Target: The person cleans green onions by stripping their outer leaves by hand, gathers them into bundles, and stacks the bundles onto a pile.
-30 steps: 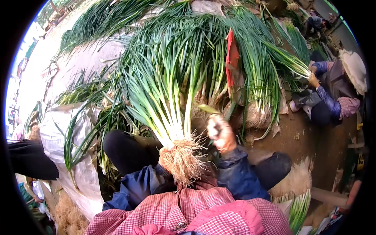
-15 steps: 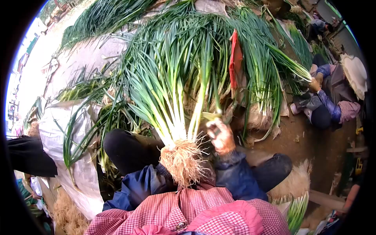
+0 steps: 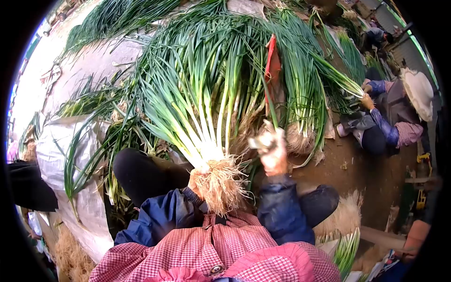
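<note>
My left hand (image 3: 196,182) is closed round the white base of a bunch of green onions (image 3: 206,136), partly hidden behind its shaggy roots (image 3: 221,185). The bunch's leaves fan out away from me. To the right of those roots, my right hand (image 3: 271,150) is raised with its fingers bent, blurred by motion. A thin green stalk or leaf rises from its fingers, in front of the heap of green onions (image 3: 235,51). A red strip (image 3: 271,66) stands upright just beyond my right hand.
A co-worker (image 3: 392,113) at the right holds another onion bunch (image 3: 345,84). Pale plastic sheeting (image 3: 70,160) lies at the left. More rooted bunches (image 3: 340,214) are by my right knee (image 3: 319,204). Another person (image 3: 376,37) is far back at the right.
My right hand has moved up slightly and now has a green stalk at its fingers. My left hand keeps its hold on the bunch. The whole view has shifted a little.
</note>
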Action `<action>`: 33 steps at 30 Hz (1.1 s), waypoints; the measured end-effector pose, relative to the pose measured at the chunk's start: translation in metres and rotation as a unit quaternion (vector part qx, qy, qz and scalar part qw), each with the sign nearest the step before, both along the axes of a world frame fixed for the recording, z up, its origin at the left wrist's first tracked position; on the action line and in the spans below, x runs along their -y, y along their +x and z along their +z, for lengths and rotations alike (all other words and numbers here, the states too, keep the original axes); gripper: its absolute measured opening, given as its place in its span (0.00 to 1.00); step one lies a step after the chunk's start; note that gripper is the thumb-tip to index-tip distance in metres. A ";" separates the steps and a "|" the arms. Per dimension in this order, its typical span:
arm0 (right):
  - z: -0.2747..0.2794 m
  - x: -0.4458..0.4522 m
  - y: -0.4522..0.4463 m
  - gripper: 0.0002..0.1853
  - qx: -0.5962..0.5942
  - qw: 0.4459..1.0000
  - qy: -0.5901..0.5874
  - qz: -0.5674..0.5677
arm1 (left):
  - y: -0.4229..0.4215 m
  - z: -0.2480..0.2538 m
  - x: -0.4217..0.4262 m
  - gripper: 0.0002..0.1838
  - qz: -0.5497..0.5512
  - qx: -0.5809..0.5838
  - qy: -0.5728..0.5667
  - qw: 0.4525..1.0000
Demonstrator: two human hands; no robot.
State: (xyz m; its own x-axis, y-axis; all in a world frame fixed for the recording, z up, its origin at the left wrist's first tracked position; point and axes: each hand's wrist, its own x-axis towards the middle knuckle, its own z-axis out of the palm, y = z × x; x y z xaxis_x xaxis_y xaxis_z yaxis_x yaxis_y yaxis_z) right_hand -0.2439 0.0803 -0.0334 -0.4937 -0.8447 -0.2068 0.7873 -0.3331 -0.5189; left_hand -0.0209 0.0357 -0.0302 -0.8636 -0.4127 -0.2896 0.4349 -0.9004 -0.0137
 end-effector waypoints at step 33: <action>0.042 -0.053 -0.007 0.17 -0.167 0.959 0.224 0.042 | -0.006 -0.016 0.002 0.34 -0.032 -0.030 -0.013 0.999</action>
State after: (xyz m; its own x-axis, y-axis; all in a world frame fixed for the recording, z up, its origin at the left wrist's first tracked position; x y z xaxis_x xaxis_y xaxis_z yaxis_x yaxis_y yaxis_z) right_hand -0.2509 0.1331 0.0090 -0.5294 -0.7478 -0.4006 0.5668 0.0396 -0.8229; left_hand -0.0267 0.0341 -0.0466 -0.9035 -0.3633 -0.2272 0.3761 -0.9265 -0.0143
